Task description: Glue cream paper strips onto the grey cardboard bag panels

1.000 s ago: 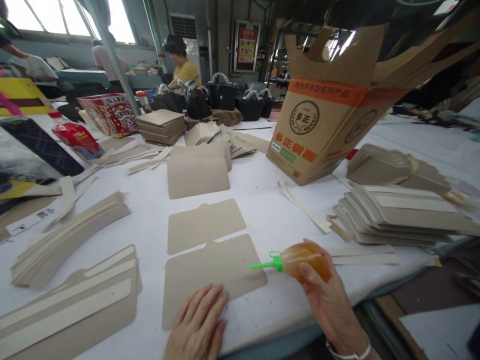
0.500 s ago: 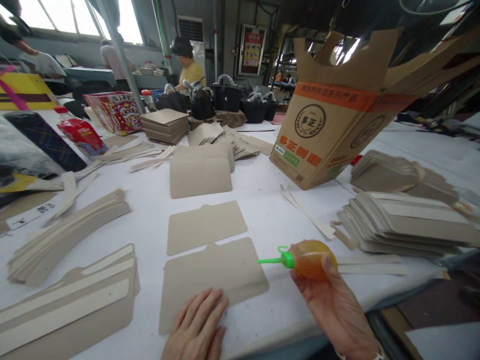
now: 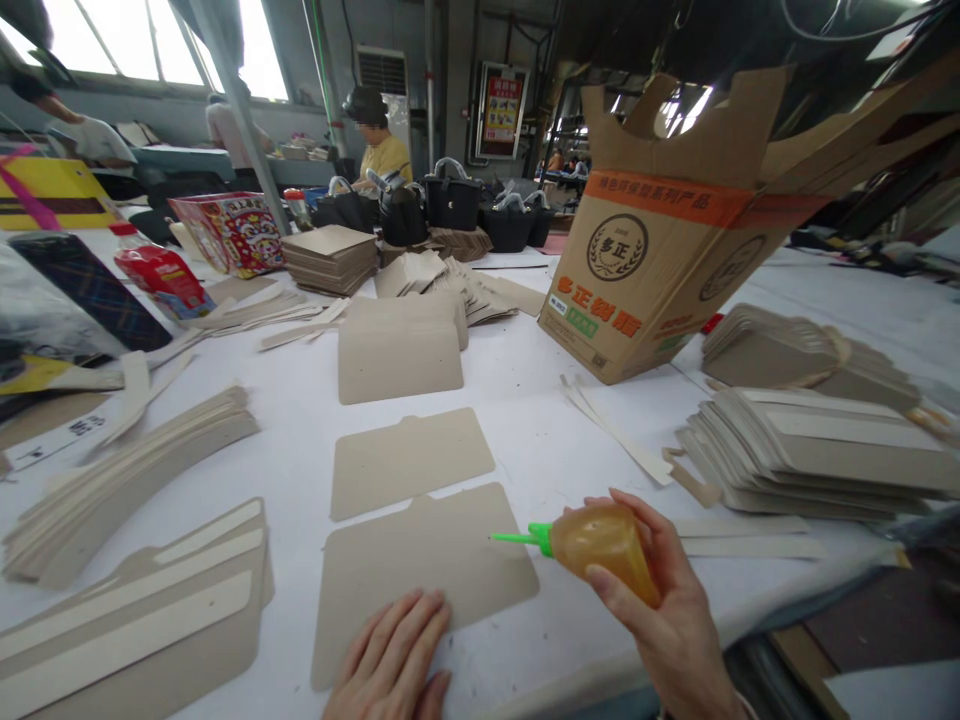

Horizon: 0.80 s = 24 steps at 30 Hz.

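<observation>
My right hand (image 3: 667, 615) is wrapped round an amber glue bottle (image 3: 604, 540) with a green nozzle. The nozzle tip hovers over the right edge of the nearest grey card panel (image 3: 420, 570). My left hand (image 3: 394, 660) lies flat with its fingers together on the near edge of that panel, on the white table (image 3: 525, 410). A second, like panel (image 3: 409, 460) lies just beyond it, and a third panel (image 3: 400, 358) lies farther back.
A big open cardboard box (image 3: 660, 250) stands at the back right. Stacks of grey card pieces (image 3: 810, 440) lie right of it; curved strips (image 3: 127, 480) and strip-glued panels (image 3: 135, 610) lie left. A person in yellow (image 3: 379, 140) works at the far end.
My right hand has swung the bottle left, so its nozzle now reaches the near panel's edge. The left hand has stayed on the panel.
</observation>
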Each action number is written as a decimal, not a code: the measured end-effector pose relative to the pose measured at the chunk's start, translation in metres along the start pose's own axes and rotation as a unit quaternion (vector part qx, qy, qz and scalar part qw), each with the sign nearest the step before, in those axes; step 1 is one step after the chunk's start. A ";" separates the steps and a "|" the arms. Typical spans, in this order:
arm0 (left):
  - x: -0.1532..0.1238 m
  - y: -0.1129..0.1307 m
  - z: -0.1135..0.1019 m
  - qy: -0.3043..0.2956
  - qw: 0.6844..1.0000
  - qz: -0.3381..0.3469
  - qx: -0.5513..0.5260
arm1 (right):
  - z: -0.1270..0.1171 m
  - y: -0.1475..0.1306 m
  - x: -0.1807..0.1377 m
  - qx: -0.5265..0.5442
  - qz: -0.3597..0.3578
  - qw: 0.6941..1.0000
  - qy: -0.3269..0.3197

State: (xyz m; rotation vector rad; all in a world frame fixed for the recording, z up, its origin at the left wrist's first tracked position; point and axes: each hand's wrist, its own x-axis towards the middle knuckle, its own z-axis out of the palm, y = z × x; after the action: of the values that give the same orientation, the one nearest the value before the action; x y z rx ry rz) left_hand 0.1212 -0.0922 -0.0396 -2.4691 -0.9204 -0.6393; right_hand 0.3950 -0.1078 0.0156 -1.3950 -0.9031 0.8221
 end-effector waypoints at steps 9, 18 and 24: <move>-0.002 0.001 -0.002 -0.011 1.000 -0.006 -0.002 | 0.015 -0.004 -0.016 -0.009 -0.141 0.988 -0.056; -0.004 0.003 -0.002 -0.016 0.999 -0.028 -0.011 | 0.021 -0.002 -0.011 -0.030 -0.041 0.999 0.015; -0.005 0.002 0.001 -0.008 1.000 -0.024 -0.016 | 0.024 -0.006 -0.007 -0.065 -0.040 0.997 0.031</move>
State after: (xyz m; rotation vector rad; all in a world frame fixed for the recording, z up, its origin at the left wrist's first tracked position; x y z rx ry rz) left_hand 0.1191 -0.0955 -0.0432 -2.4894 -0.9868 -0.6562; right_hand 0.3704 -0.1036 0.0210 -1.4777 -0.9730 0.6661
